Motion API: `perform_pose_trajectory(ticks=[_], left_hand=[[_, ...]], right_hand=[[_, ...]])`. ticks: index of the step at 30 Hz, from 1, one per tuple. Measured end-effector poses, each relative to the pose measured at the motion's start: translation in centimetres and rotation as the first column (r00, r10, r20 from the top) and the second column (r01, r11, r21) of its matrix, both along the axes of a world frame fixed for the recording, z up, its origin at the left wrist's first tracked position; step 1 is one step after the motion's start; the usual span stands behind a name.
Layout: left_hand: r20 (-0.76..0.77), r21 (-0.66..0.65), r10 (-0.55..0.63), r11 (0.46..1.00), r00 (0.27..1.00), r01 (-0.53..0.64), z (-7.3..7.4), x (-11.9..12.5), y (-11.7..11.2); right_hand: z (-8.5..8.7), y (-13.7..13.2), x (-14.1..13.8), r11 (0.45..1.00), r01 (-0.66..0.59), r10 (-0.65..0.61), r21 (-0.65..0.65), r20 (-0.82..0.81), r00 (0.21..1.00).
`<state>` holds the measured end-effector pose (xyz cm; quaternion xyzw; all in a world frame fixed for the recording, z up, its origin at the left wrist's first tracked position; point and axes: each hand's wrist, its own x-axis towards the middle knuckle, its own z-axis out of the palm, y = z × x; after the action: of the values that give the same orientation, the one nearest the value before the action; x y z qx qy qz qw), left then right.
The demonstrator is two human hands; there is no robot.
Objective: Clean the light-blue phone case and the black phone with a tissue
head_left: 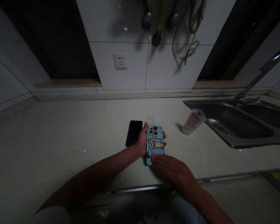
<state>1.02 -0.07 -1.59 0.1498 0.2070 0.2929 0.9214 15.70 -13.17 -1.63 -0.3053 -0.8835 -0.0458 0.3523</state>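
Observation:
A phone in a light blue case [156, 149] with a cartoon animal on it lies back side up in my left hand [143, 141]. The left fingers wrap under it, and their tips show past its right edge. My right hand [170, 168] rests over the lower end of the case, fingers pressed together. Between those fingertips and the case is a small whitish piece [150, 153], perhaps tissue or wipe; its kind is unclear. Just left of my left hand, a second phone [133, 133] with a dark screen lies flat on the counter.
A clear plastic cup [193, 122] with pink print stands to the right on the pale counter [60, 133]. Beyond it is a steel double sink [228, 141] with a tap [261, 73]. The tiled wall behind carries a socket [119, 61], pipe valves and a hanging hose [185, 57].

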Motion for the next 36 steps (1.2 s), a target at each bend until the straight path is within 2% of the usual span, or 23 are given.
perform_pose_trajectory(ticks=[5,9,13,18,21,25,28,30,32,34,35,36], left_hand=[[-0.021,0.028,0.021,0.999,1.000,-0.020,0.0,0.3,-0.2],[-0.020,-0.004,0.025,1.000,0.999,-0.026,1.1,0.8,-0.7],[-0.014,-0.009,0.083,0.997,0.996,-0.083,1.7,1.0,-1.1],[-0.044,-0.066,0.089,0.994,0.995,-0.091,1.0,0.7,-0.9],[-0.087,-0.078,0.069,0.994,0.994,-0.076,0.7,0.5,-0.6],[-0.069,-0.028,0.078,0.996,0.995,-0.080,1.0,0.1,-0.6],[-0.081,0.009,0.093,0.996,0.992,-0.093,1.6,-0.3,-0.7],[-0.102,0.034,0.088,0.996,0.991,-0.085,1.8,-0.3,-0.9],[-0.135,0.076,0.114,0.992,0.984,-0.104,1.8,-0.1,-1.2],[-0.162,0.149,0.199,0.973,0.966,-0.176,1.6,0.4,-1.6],[-0.152,0.192,0.284,0.948,0.947,-0.254,1.4,0.8,-1.9],[-0.157,0.243,0.319,0.930,0.935,-0.277,1.3,1.2,-2.2]], right_hand=[[-1.2,1.5,2.2,0.987,0.144,-0.150,-0.071,-0.087,0.985],[-0.8,4.2,1.8,0.965,0.231,-0.249,-0.122,-0.164,0.955],[1.1,7.0,0.6,0.957,0.239,-0.269,-0.165,-0.196,0.943],[2.5,8.4,-1.3,0.982,0.153,-0.167,-0.109,-0.131,0.977],[2.2,7.2,-2.2,0.990,0.103,-0.111,-0.094,-0.088,0.990],[1.0,3.4,-2.6,0.996,-0.022,0.012,-0.090,-0.112,0.994],[0.6,0.6,-1.9,0.986,-0.089,0.073,-0.141,-0.113,0.991],[0.5,-0.5,-0.8,0.986,-0.045,0.021,-0.159,-0.151,0.988],[0.4,-1.1,0.3,0.973,0.049,-0.097,-0.224,-0.208,0.973],[0.2,-1.3,1.3,0.942,0.145,-0.231,-0.303,-0.274,0.934],[0.1,-1.4,1.6,0.922,0.179,-0.289,-0.344,-0.303,0.908],[0.1,-1.5,1.8,0.900,0.196,-0.335,-0.389,-0.328,0.883]])
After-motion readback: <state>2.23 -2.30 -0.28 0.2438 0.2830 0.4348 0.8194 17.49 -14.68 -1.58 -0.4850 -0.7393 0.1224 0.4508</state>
